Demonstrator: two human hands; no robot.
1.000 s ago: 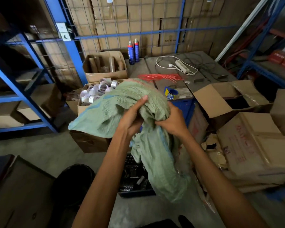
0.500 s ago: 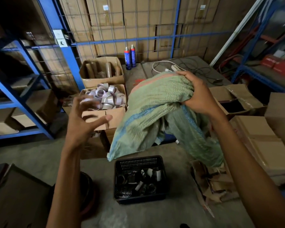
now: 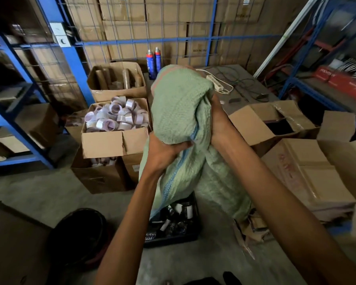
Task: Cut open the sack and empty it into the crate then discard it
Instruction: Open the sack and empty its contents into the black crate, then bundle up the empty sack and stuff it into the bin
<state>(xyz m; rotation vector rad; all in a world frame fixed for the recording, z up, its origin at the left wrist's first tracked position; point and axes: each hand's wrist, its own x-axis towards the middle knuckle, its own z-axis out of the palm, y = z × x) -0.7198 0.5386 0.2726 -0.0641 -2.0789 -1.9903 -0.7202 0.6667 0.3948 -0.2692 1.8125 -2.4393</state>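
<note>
A limp green woven sack point(image 3: 181, 112) with a blue stripe is bunched up in front of me, its loose end hanging down over the crate. My left hand point(image 3: 164, 150) grips the bundle from below on the left. My right hand point(image 3: 218, 118) clutches it on the right side. The black plastic crate point(image 3: 173, 237) stands on the floor under the sack, partly hidden by it, with several small dark and white items inside.
A cardboard box of tape rolls point(image 3: 115, 124) stands left of the sack, another box with brown rolls point(image 3: 117, 81) behind it. Open and flattened cartons point(image 3: 308, 171) lie on the right. Blue shelving point(image 3: 12, 103) flanks both sides. A black bucket point(image 3: 80, 235) sits lower left.
My left hand, free and open half a second ago, has come back and taken hold of the sack. The sack has been gathered into a tighter, more upright bundle over the crate.
</note>
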